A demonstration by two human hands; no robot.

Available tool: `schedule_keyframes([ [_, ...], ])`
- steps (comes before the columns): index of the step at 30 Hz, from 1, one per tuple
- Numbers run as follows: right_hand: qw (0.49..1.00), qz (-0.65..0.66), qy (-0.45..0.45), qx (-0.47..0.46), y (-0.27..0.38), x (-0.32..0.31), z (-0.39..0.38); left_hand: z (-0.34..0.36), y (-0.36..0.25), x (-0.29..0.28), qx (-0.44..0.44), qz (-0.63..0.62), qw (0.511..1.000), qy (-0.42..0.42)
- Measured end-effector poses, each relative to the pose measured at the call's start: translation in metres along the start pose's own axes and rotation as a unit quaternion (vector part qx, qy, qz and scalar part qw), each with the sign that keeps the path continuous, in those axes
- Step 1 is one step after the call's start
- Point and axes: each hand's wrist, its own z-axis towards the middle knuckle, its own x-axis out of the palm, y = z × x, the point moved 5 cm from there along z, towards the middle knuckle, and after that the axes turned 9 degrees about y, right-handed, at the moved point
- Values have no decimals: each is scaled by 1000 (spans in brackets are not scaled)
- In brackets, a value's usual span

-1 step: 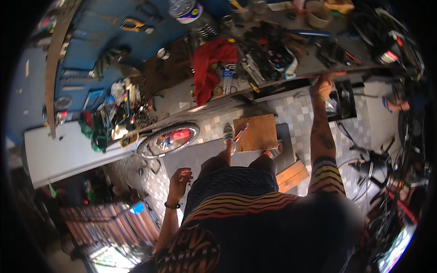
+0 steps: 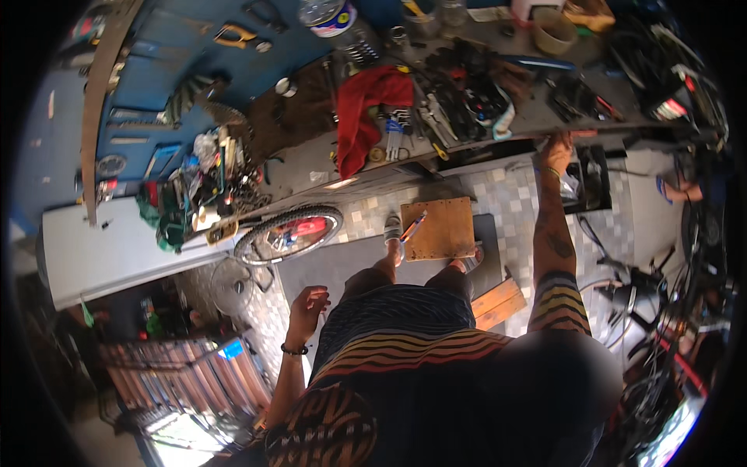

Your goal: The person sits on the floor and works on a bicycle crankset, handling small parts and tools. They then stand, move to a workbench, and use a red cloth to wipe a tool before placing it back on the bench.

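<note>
My right hand (image 2: 555, 152) is stretched forward to the front edge of the workbench (image 2: 303, 167). Its fingers are bent in at the edge, and whatever they grip is too small or hidden to name. Just beside and below that hand is a black open tray (image 2: 589, 204) with a clear plastic bag (image 2: 570, 185) in it. My left hand (image 2: 309, 307) hangs in the air by my hip, fingers loosely curled and apart, with nothing in it. The bicycle wheel (image 2: 331, 233) is the nearest thing ahead of it.
On the bench lie a red cloth (image 2: 354, 117), pliers (image 2: 437, 124) and a large clear bottle (image 2: 331, 23). A wooden stool (image 2: 440, 229) stands between my feet. Bicycle parts (image 2: 634, 292) crowd the right side. Another person's hand (image 2: 681, 189) shows at the far right.
The view has shifted slightly, so the bench things sit a little lower and further right. Both hands keep nearly the same pose.
</note>
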Motion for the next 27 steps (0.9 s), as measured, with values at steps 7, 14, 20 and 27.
schedule_keyframes([
  [7,955,-222,194,-22,8,3,6,91,-29,-39,84,48,987,-128],
  [14,998,16,64,24,42,-45,-129,298,-75,-193,8,309,861,-403],
  [20,971,97,182,123,92,-102,-301,378,0,-272,-177,304,883,-311],
  [27,950,97,187,229,107,-108,-379,404,15,-325,-80,514,837,-173],
])
